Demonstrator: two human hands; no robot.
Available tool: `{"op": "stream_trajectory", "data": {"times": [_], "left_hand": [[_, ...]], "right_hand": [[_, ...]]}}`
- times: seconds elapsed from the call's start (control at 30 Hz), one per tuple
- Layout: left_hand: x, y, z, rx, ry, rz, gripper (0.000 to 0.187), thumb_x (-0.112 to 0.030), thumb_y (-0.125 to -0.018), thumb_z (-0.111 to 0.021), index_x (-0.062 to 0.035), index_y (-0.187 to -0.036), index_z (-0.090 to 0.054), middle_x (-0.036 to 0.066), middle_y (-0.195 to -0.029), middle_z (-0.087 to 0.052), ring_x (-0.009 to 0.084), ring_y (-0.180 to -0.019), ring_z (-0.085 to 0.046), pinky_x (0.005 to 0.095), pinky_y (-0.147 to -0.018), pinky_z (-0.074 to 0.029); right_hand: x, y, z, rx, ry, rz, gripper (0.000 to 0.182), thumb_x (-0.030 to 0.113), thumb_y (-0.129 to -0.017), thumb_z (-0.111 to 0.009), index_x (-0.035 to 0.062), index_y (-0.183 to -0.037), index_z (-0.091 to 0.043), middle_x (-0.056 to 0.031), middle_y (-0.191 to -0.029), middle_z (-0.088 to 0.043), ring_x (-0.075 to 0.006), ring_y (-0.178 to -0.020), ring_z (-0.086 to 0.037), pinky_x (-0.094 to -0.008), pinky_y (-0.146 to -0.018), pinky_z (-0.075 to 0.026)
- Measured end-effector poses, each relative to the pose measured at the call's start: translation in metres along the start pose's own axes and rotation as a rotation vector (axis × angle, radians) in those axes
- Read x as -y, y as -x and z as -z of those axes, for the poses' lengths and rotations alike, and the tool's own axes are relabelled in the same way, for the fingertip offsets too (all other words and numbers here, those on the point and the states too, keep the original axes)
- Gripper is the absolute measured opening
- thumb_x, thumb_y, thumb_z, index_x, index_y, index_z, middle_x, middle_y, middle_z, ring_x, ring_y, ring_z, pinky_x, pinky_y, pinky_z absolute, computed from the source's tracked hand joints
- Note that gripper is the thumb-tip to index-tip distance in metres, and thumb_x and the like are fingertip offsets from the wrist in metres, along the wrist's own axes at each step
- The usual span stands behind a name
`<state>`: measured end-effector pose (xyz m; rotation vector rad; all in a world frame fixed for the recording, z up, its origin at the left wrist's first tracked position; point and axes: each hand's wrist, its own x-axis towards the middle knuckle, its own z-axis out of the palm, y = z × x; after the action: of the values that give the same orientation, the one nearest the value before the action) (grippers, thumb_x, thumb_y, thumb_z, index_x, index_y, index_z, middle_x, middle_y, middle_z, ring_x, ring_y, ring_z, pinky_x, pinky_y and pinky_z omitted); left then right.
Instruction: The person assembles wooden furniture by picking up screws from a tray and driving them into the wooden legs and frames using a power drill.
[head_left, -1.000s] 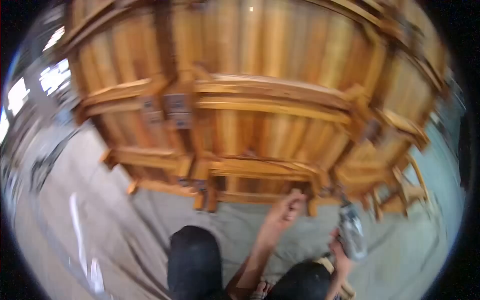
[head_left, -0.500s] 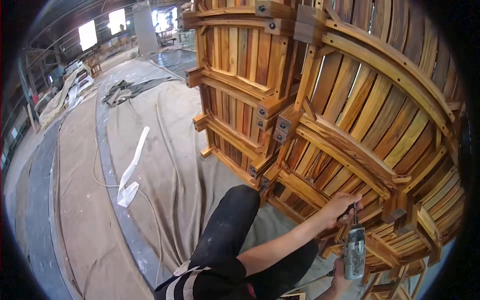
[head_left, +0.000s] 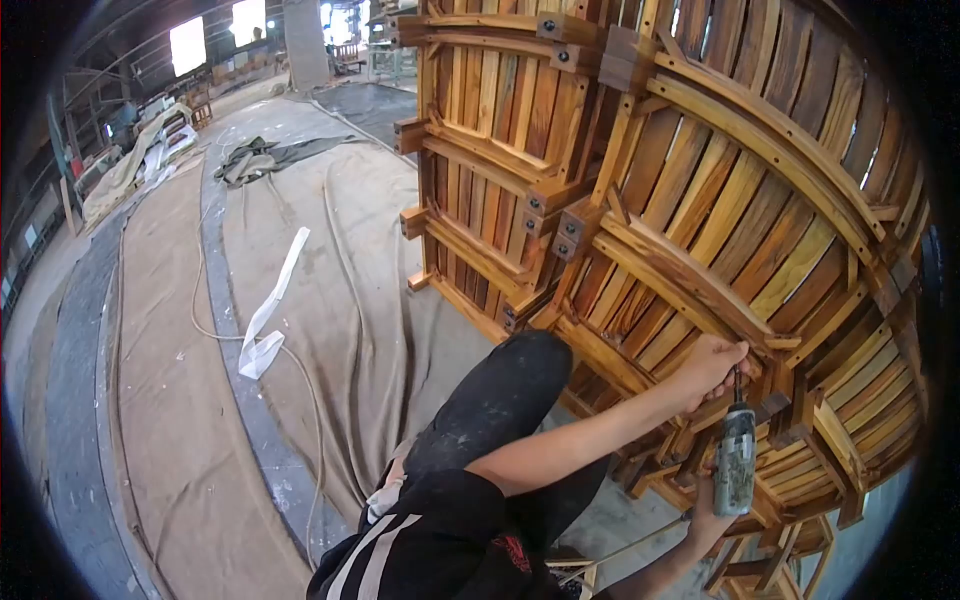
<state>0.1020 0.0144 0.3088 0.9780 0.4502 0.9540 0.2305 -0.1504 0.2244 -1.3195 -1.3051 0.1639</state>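
My right hand [head_left: 708, 512] is wrapped round the handle of a worn grey-green power screwdriver [head_left: 736, 470], its bit pointing up. My left hand [head_left: 712, 372] is closed in a pinch at the tip of the bit, against the wooden framework. What the left fingertips hold is too small to tell. Just above them lies a curved wooden rail [head_left: 690, 275] on the underside of a large slatted wooden piece [head_left: 760, 225]. Short wooden blocks [head_left: 785, 420] jut out close to the right of my left hand.
A second slatted wooden section [head_left: 490, 110] stands to the left, with bolted block ends. Brown cloth [head_left: 345, 290] covers the floor, with a white strip [head_left: 275, 295] and a thin cord [head_left: 315, 420] on it. My bent knee [head_left: 535, 365] is beside the wood.
Both hands and the screwdriver have moved slightly up and right, closer to the end of the curved rail. My knee has shifted right, and the whole view has turned a little.
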Motion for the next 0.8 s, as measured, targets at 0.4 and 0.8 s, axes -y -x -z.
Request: {"op": "stream_trajectory", "data": {"times": [0.4, 0.8], "left_hand": [[0.006, -0.008, 0.007, 0.042, 0.064, -0.014, 0.038, -0.036, -0.098, -0.051, -0.0033, -0.081, -0.061, -0.002, -0.051, -0.047, 0.0070, -0.036, -0.038, 0.0230, -0.033, -0.025], [0.029, -0.045, -0.017, 0.439, -0.239, 0.119, 0.034, -0.033, -0.097, -0.053, -0.0013, -0.098, -0.065, -0.003, -0.058, -0.046, 0.0038, -0.043, -0.037, 0.0183, -0.038, -0.026]], "right_hand": [[-0.043, 0.019, -0.018, -0.168, 0.088, -0.012, 0.057, 0.012, -0.078, -0.071, -0.0028, -0.125, -0.041, -0.0179, -0.114, -0.053, -0.0271, -0.102, -0.057, -0.0387, -0.088, -0.045], [-0.053, 0.043, -0.040, -0.356, 0.863, 0.084, 0.028, 0.020, -0.068, -0.071, 0.0103, -0.094, -0.065, -0.0082, -0.085, -0.065, -0.0302, -0.077, -0.062, -0.0415, -0.071, -0.046]]}}
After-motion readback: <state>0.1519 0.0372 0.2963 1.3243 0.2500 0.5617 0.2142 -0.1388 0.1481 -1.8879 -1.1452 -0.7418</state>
